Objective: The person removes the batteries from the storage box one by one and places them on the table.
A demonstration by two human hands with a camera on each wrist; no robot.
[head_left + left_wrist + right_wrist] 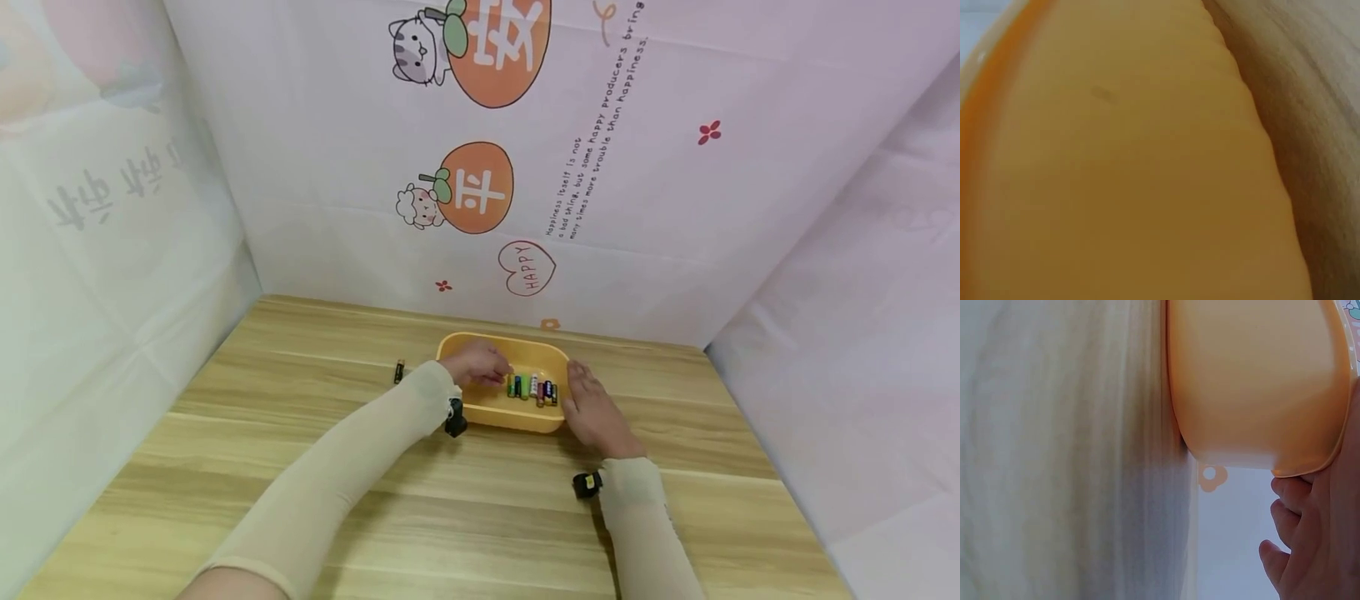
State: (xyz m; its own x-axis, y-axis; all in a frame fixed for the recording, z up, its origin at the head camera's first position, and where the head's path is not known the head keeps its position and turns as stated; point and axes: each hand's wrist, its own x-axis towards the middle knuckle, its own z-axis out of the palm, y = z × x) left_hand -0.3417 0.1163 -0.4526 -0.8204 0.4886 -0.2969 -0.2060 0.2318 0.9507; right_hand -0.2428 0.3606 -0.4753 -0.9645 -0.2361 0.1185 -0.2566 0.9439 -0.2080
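Note:
A yellow plastic basin [517,423] stands on the table, its outer wall filling much of the left wrist view. Several small batteries [533,387] in mixed colours lie side by side in a row on its floor, toward the right end. My left hand [477,362] reaches over the basin's left end, fingers bent, fingertips close by the leftmost batteries; I cannot tell whether they pinch one. Against the basin's right end rests my right hand [596,410], fingers extended along the rim, also visible in the right wrist view beside the basin wall [1260,381].
One black battery with a copper-coloured end [399,372] lies on the wooden table [480,517] left of the basin. A printed white cloth [637,275] hangs behind the table, with more cloth at both sides. Each sleeved wrist carries a small black camera [455,419].

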